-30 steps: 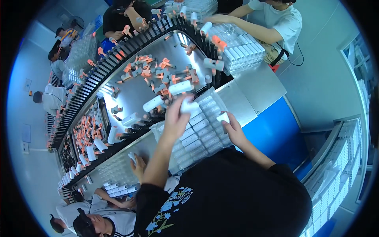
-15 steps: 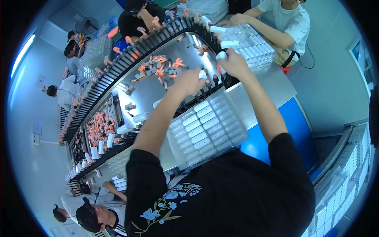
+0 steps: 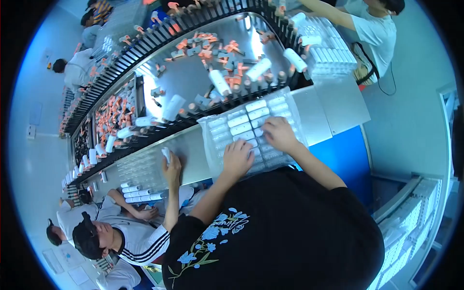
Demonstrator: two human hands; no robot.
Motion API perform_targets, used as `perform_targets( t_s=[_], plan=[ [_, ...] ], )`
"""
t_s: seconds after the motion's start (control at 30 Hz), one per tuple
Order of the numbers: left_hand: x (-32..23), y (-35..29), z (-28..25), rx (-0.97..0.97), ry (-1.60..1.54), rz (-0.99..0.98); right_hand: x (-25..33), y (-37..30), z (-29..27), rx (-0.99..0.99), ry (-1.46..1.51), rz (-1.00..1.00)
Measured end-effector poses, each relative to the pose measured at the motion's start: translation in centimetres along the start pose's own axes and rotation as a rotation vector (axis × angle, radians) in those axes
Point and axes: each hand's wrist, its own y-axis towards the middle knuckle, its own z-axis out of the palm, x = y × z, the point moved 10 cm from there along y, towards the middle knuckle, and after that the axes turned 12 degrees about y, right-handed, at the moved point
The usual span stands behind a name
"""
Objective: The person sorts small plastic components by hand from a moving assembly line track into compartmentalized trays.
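A clear plastic tray lies before me on the metal table, with rows of slots. Several oblong white plastic casings sit in its middle columns. My left hand is over the near part of these columns, fingers bent and closed on a white casing that is mostly covered. Just right of it, my right hand has its fingertips curled down on another white casing in the right column, largely hidden by the fingers. Beyond the tray, more white casings stand tilted on the pegs of a black conveyor.
Inside the conveyor loop, a metal tray carries scattered orange and grey parts. At left, a co-worker's hand holds a white piece close to my left arm. Stacked clear trays stand at far right beside another person.
Both my hands have come back from the conveyor pegs to the tray. White casings now stand on pegs ahead. The view has shifted, and a co-worker's hand has appeared at left.
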Motion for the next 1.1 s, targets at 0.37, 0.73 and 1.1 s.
perform_targets(
  t_s=[0.37,0.73,1.1],
  plan=[
    [-0.5,-1.5,1.5,0.022,0.048,0.012,0.9,0.8,1.5,0.137,-0.064,-0.047],
    [3.0,-2.4,5.5,0.244,-1.255,-0.678,1.1,1.0,1.3,0.158,-0.079,-0.061],
    [-5.3,23.8,-11.7,0.009,-0.894,-0.027,-4.4,-7.3,-7.2,-0.314,0.855,0.563]
  ],
)
